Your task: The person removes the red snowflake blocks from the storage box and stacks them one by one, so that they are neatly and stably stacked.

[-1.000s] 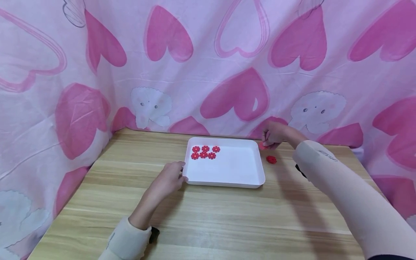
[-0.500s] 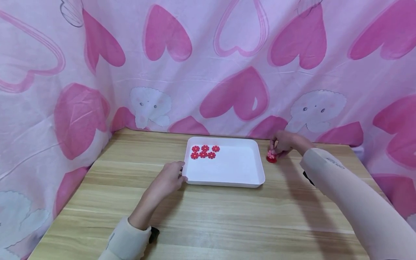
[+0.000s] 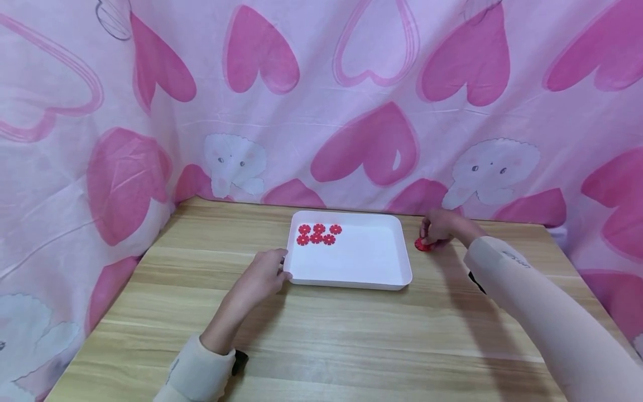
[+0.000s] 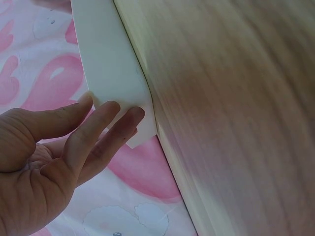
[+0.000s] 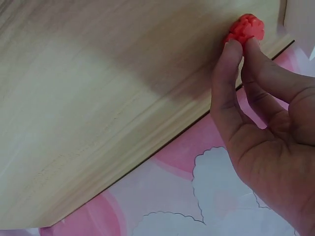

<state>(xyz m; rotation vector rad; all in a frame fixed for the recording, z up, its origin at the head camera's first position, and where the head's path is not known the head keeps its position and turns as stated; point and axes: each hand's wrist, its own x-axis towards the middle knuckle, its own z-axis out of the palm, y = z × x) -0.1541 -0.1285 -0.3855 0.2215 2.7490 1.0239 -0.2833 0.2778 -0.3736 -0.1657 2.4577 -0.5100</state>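
Observation:
My left hand (image 3: 261, 273) holds the left side of a shallow white tray (image 3: 351, 282), its thumb at the rim and fingertips against the outer wall in the left wrist view. To the tray's right, my right hand (image 3: 439, 226) pinches red notched, flower-shaped plastic discs (image 5: 247, 27) between thumb and fingers. They overlap as a small stack close over the tabletop, partly covered by the fingertips. Several more such red discs (image 3: 316, 238) lie flat in two rows of three at the tray's back left.
The wood-grain table (image 3: 326, 340) runs back to a pink heart-print cloth (image 3: 271, 139) hanging behind and to the sides. In the right wrist view, the table's edge (image 5: 133, 169) passes beneath the right hand.
My right hand has moved toward me and slightly right, bringing its red disc down onto the one lying beside the tray. The left hand and tray stay put.

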